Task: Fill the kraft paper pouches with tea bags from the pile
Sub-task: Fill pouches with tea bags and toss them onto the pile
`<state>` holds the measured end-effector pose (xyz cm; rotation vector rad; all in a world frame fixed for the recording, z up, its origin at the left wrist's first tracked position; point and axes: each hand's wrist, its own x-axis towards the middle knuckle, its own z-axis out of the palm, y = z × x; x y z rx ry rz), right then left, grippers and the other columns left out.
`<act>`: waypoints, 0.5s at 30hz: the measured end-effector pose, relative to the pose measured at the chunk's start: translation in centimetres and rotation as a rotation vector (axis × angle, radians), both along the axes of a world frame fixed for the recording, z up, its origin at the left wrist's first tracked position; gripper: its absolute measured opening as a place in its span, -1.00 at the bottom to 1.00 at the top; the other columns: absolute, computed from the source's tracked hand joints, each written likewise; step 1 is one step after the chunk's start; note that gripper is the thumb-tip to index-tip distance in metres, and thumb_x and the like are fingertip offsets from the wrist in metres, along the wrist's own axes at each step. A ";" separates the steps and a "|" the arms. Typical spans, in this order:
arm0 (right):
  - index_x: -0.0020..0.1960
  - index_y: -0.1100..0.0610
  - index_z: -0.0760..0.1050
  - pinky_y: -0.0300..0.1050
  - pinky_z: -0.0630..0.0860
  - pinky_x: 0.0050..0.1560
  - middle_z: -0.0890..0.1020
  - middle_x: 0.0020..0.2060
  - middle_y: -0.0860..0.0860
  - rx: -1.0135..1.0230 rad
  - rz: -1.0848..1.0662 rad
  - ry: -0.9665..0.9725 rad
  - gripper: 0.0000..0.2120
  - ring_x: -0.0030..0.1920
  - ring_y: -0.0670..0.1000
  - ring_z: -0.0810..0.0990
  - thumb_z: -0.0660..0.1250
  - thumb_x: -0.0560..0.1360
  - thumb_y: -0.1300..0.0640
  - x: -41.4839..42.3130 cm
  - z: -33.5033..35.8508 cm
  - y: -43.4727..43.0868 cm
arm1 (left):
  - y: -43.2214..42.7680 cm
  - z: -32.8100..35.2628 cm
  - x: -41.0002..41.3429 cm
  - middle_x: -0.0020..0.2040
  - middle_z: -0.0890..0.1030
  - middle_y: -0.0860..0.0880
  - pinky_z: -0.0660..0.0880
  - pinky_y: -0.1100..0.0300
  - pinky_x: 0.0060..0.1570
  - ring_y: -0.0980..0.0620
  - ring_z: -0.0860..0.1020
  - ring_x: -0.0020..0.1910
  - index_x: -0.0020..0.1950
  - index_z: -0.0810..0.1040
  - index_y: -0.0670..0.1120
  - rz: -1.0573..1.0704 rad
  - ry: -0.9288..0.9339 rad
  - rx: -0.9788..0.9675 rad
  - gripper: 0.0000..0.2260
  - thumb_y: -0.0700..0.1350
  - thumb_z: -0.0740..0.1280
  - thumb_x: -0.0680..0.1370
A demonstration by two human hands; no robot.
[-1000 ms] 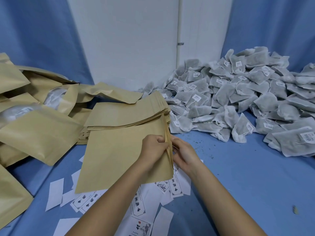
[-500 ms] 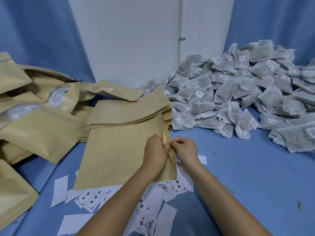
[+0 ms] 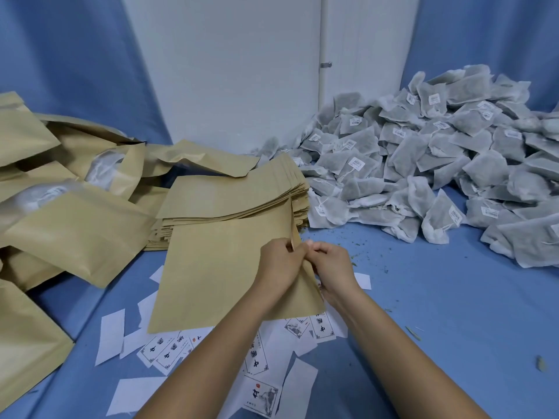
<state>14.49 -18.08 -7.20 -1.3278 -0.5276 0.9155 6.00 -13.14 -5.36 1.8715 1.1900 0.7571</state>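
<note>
The hands have drawn closer since a second ago. The left hand (image 3: 279, 263) and right hand (image 3: 332, 266) each pinch the mouth edge of the pouch (image 3: 217, 267) spreading leftward from them: thin, light, probably easily creased paper, best parted there. Soft tea bags (image 3: 423, 164) lie beyond the right hand.

Soft, even light leaves only a faint shadow beneath the kraft pouch (image 3: 217, 267). Far left and right of it, wide-angle distortion bends shapes.
</note>
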 end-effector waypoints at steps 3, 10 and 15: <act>-0.32 0.16 0.58 -0.26 0.49 -0.29 0.65 -0.35 0.06 -0.005 -0.074 -0.134 -0.82 -0.34 -0.05 0.58 0.39 0.46 0.29 -0.1 -0.3 0.1 | 0.2 0.0 -0.1 -0.40 0.50 -0.11 0.28 0.26 -0.38 0.00 0.38 -0.41 -0.26 0.58 -0.29 0.019 -0.021 -0.026 -0.69 -0.09 0.31 0.57; -0.31 0.07 0.49 -0.29 0.35 -0.29 0.56 -0.38 -0.07 -0.038 -0.139 -0.348 -0.79 -0.34 -0.13 0.50 0.38 0.47 0.25 -0.3 -0.9 0.8 | 0.2 0.8 0.1 -0.51 0.19 -0.02 0.14 0.24 -0.57 0.04 0.11 -0.48 -0.49 0.17 -0.11 0.098 0.121 0.097 -0.62 -0.32 0.21 0.48; -0.22 0.13 0.51 -0.14 0.46 -0.01 0.61 -0.20 -0.02 -0.083 -0.217 -0.279 -0.88 -0.07 -0.01 0.57 0.33 0.48 0.27 1.6 -0.6 0.7 | 0.5 1.0 -1.3 -0.45 0.23 -0.07 0.04 0.14 -0.45 -0.01 0.16 -0.41 -0.42 0.24 -0.18 0.125 0.120 0.156 -0.76 -0.41 0.14 0.40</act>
